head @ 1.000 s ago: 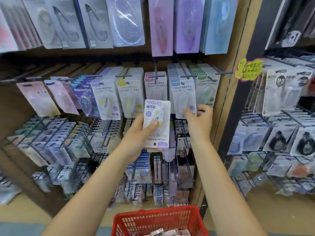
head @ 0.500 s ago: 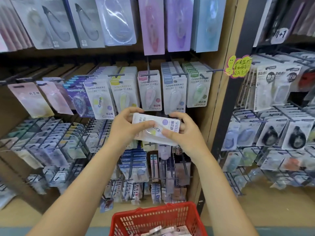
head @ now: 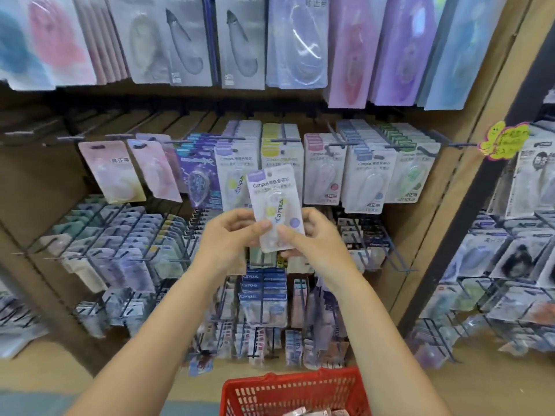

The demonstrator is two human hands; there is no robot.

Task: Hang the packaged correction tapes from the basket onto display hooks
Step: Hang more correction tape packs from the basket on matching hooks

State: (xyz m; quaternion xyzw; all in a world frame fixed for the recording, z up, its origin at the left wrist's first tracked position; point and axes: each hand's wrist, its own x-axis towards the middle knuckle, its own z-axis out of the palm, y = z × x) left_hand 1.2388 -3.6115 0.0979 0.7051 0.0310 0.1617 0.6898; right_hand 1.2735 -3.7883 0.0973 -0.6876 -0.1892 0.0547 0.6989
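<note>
A packaged correction tape (head: pixel 274 202) marked Campus, with a purple top strip, stands upright in front of the display. My left hand (head: pixel 231 235) pinches its lower left side and my right hand (head: pixel 312 238) grips its lower right side. Behind it hang rows of similar Campus packs (head: pixel 324 169) on dark display hooks (head: pixel 286 141). The red basket (head: pixel 295 391) sits at the bottom edge, with a few packs showing inside it.
Larger tape packs (head: pixel 240 40) hang along the top row. Dense racks of small packs (head: pixel 120 235) fill the lower left. A wooden post (head: pixel 468 163) with a yellow note (head: pixel 504 141) separates a second rack (head: pixel 516 253) on the right.
The pack lay sideways between both hands half a second ago; now it is turned upright with its printed front facing me. The view has shifted slightly upward.
</note>
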